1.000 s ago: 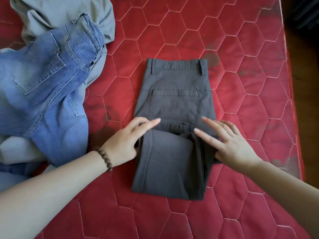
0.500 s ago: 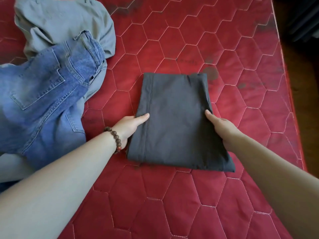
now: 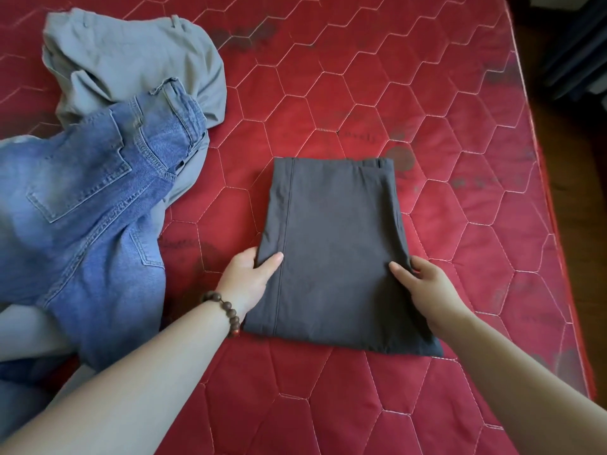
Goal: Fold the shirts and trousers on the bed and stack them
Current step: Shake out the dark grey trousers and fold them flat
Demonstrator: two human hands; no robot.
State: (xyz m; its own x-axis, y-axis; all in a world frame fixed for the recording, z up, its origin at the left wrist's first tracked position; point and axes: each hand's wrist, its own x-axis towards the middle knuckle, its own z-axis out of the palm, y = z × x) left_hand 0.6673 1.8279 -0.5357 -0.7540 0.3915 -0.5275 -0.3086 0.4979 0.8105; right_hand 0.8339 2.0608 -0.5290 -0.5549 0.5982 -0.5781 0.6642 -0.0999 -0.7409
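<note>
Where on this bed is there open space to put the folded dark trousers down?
The red mattress is bare beyond the dark trousers toward its far edge, to their right up to the mattress side, and in front between the forearms. The left is crowded by the jeans lying over grey clothes. The left hand and right hand grip the trousers' sides.

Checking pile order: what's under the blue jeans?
A light grey garment lies under the blue jeans, showing above and beside them. Whether more lies beneath is covered.
</note>
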